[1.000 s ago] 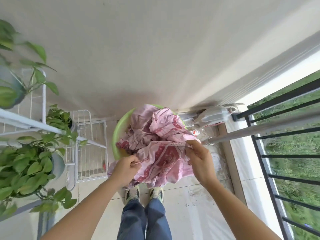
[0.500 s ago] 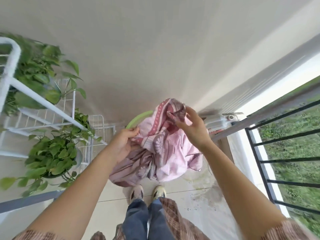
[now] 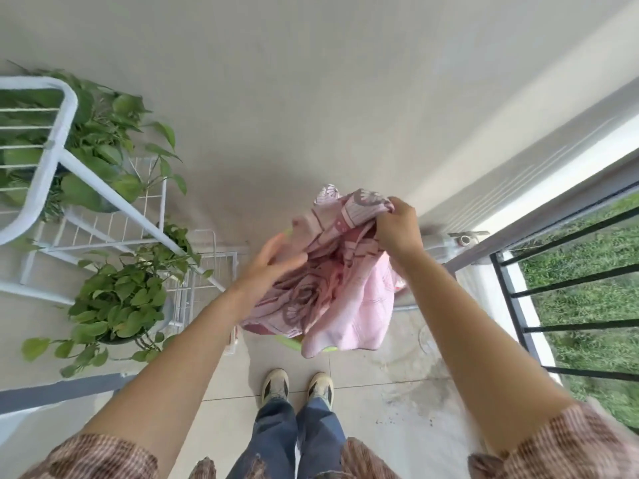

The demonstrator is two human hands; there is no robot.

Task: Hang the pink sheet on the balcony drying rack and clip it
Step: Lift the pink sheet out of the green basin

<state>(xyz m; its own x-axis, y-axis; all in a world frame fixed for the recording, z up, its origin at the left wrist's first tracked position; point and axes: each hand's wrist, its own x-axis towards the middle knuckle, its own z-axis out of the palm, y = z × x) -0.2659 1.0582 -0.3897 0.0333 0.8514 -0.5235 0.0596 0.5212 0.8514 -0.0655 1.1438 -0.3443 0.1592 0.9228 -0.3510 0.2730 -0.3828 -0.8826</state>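
Note:
The pink patterned sheet (image 3: 345, 299) hangs in a crumpled bunch in front of me, above my shoes. My right hand (image 3: 397, 226) grips its top fold, fingers curled round the fabric. My left hand (image 3: 276, 261) is blurred; its fingers look straight and lie against the sheet's left side. A green basin (image 3: 289, 342) shows only as a rim under the hanging cloth. The grey pole of the drying rack (image 3: 484, 247) runs from just right of my right hand toward the upper right.
A white metal plant stand (image 3: 58, 146) with leafy potted plants (image 3: 117, 305) fills the left. A white wire rack (image 3: 193, 292) stands by the wall. A black balcony railing (image 3: 570, 281) closes the right side, with grass beyond it.
The sheet has been lifted higher out of the basin. My right hand moved up and right with its fold. My left hand's fingers have loosened and straightened against the cloth.

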